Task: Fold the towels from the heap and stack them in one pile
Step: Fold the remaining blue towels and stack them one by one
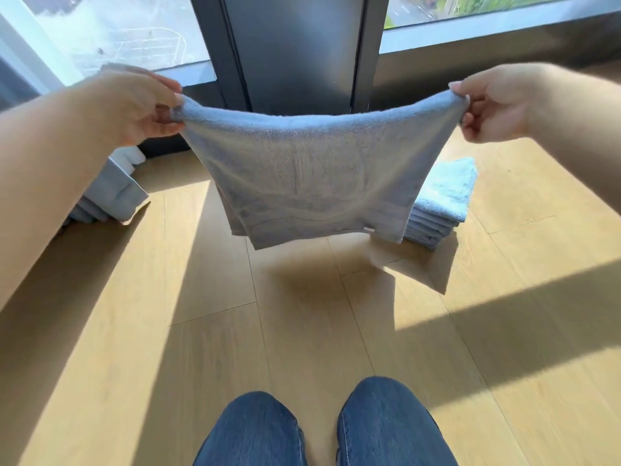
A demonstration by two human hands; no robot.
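A pale blue towel (316, 176) hangs in the air in front of me, doubled over, its top edge stretched between both hands. My left hand (137, 107) pinches the top left corner and my right hand (494, 105) pinches the top right corner. The towel's lower edge floats above the wooden floor. Behind it at the right, a pile of folded blue towels (443, 200) sits on the floor, partly hidden by the hanging towel. At the left, under my forearm, lies a heap of loose pale towels (114, 193).
The floor is light wood (302, 324) with bands of sun and shadow. A dark window frame (295, 52) and glass stand straight ahead. My knees in blue jeans (322, 428) show at the bottom edge.
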